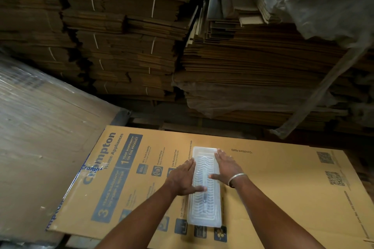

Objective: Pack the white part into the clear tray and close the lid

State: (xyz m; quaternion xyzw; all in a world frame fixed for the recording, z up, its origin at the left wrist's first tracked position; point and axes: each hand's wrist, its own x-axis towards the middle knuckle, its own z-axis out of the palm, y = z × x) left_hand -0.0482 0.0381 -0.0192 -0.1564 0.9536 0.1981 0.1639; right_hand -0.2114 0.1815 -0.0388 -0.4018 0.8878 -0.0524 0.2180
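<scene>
Clear tray [204, 186] lying lengthwise on a flattened printed carton [283, 184], lid down over it, white part [203, 176] showing through the ribbed plastic. Left hand [182, 178] open and flat at the tray's left edge, palm down, fingers stretched along that edge toward the far end, thumb laid across the lid. Right hand [226, 166] likewise open on the tray's right edge, fingertips near the far corner, thumb pointing inward over the lid; metal bangle [236, 178] on its wrist. Both forearms reaching in from the tray's near end. Stacked flat cardboard [125, 42] well beyond the tray.
</scene>
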